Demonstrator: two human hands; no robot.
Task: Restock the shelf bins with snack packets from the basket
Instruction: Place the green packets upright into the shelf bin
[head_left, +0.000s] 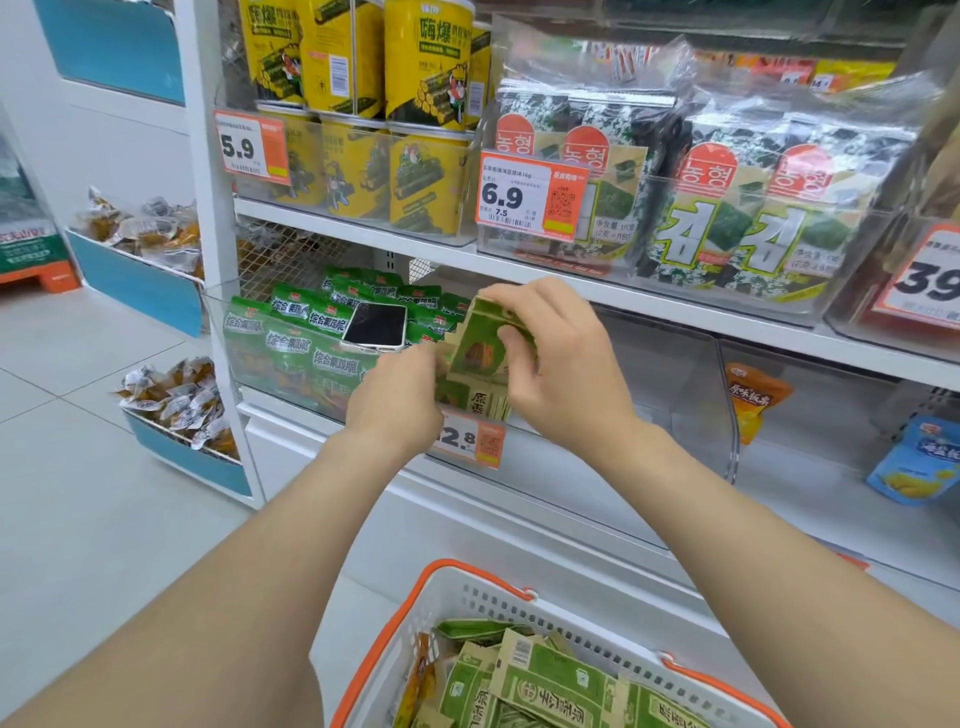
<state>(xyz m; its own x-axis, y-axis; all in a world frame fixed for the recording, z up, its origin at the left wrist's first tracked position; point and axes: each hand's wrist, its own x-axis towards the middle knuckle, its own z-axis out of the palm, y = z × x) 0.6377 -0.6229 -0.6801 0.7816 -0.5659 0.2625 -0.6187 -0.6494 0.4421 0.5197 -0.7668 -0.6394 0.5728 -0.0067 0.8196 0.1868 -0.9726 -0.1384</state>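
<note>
Shop aisle, white metal shelving (363, 236). Left hand (395, 400) and right hand (561, 364) grip a green-and-tan snack packet stack (483, 358) at centre, held upright, probably to slot into the clear plastic bin (670, 364) at 3 o'clock. The white orange-rimmed basket (519, 603) at 6 o'clock holds more.

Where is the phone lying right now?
In the head view, left of centre: the phone lies on the green packets in the lower bin, just above the left hand.

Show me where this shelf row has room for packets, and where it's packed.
Free: the clear bin between the right hand, which holds snack packets, and the orange packet, mostly bare. Crowded: the left bin of green packets, with a phone lying on top.
</note>
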